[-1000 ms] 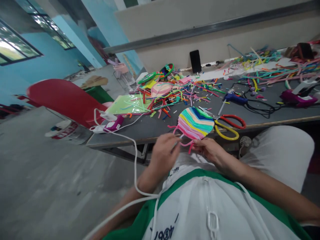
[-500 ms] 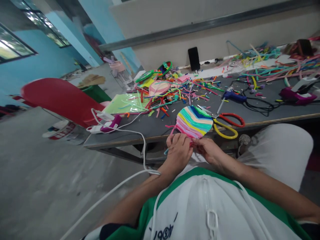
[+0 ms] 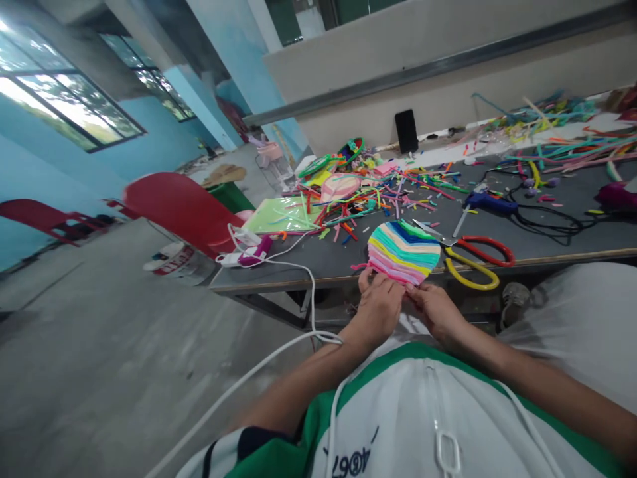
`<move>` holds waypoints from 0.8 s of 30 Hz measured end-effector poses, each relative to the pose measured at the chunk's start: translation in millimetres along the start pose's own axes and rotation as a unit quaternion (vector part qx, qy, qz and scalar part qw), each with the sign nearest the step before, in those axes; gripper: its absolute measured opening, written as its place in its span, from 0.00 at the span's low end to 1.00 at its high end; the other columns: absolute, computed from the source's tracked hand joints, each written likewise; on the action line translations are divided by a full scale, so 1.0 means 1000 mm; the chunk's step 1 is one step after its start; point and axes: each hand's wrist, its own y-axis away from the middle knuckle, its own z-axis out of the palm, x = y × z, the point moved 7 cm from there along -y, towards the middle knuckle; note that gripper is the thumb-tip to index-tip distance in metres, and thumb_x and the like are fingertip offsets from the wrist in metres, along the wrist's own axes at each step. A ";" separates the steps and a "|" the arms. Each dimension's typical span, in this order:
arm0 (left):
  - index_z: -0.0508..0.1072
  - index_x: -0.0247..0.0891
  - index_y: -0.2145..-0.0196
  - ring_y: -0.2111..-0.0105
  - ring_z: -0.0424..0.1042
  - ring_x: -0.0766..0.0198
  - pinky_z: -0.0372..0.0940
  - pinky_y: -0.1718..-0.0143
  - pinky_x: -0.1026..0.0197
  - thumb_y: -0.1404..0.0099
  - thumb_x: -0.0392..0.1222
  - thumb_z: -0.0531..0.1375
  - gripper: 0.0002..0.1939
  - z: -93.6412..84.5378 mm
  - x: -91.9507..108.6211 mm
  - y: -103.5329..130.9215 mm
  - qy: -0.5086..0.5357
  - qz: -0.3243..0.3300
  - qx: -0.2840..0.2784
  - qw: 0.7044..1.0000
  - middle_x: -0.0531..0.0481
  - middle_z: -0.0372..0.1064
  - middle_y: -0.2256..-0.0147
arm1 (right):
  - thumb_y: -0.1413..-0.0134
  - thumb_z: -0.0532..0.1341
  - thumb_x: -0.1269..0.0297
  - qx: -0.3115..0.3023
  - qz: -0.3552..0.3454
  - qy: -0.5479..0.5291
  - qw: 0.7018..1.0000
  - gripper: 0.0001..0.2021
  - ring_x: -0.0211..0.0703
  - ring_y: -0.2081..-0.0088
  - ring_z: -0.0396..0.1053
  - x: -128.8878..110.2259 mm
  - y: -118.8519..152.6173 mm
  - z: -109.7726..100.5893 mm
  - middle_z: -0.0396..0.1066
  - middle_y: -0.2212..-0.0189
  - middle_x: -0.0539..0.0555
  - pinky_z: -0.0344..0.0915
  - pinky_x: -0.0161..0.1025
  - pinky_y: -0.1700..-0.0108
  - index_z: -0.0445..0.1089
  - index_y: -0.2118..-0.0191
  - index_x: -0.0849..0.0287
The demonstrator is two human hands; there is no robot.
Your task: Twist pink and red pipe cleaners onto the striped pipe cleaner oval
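A round disc (image 3: 404, 249) covered in zigzag rows of coloured pipe cleaners lies at the table's front edge, its pink rows toward me. My left hand (image 3: 381, 302) is closed over the near left rim of the disc, fingers curled on the pink strands. A short pink pipe cleaner end (image 3: 358, 267) sticks out left of those fingers. With thumb and fingers pinched together, my right hand (image 3: 432, 302) grips the near rim just beside the left. Scissors with red and yellow handles (image 3: 472, 265) rest partly opened right of the disc, their blades pointing at it.
Behind the scissors lies a blue glue gun (image 3: 490, 202) with a black cord. Cut pipe cleaner pieces (image 3: 393, 192) litter the table (image 3: 318, 265). A phone (image 3: 407, 131) leans on the wall. A white cable (image 3: 314, 299) hangs over the table edge by my left arm.
The whole view has swung to the left, so everything sits further right. Both hands keep hold of the disc's near rim, with only slight finger movement.
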 end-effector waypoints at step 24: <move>0.76 0.37 0.59 0.58 0.72 0.59 0.63 0.54 0.61 0.36 0.40 0.50 0.15 -0.095 -0.233 0.013 -0.044 -0.376 0.188 0.906 0.46 0.75 0.61 | 0.56 0.67 0.52 -0.016 0.040 -0.005 0.999 0.14 0.44 0.66 0.72 -0.009 0.000 -0.022 0.75 0.70 0.54 0.66 0.38 0.62 0.72 0.70 0.57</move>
